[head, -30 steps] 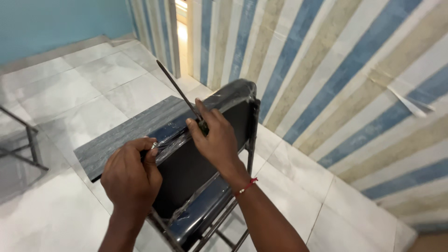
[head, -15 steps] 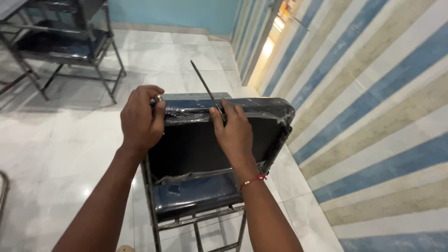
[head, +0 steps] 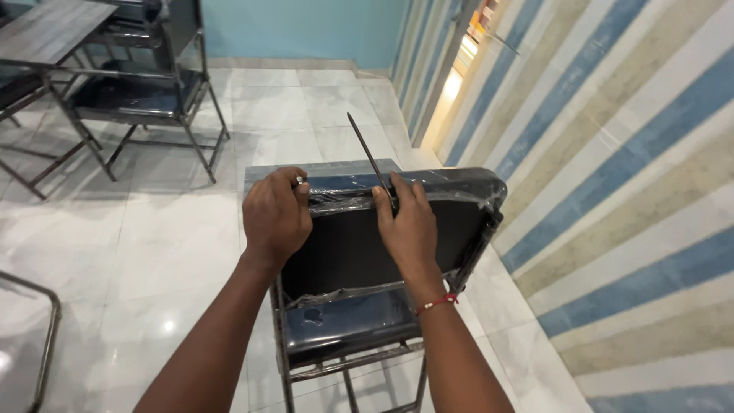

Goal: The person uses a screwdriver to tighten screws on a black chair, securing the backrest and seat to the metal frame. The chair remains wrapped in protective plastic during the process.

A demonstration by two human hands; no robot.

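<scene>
Both hands are up on the plastic-wrapped backrest (head: pixel 428 200) of the black chair (head: pixel 344 321). The right hand (head: pixel 409 229) has its fingers closed on a thin dark rod (head: pixel 367 157), which sticks up and away toward the far floor, leaning a bit left. The left hand (head: pixel 275 218) is curled shut over the backrest's left corner, pinching a small metal bit. Compared to half a second back, the grips look the same; the view just swung so the desk (head: pixel 46 30) now sits top left.

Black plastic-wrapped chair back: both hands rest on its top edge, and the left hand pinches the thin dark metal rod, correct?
Not quite. The head view shows the right hand pinching the thin dark metal rod; the left hand holds a small silver piece. Both hands do rest on the black plastic-wrapped chair back.
</scene>
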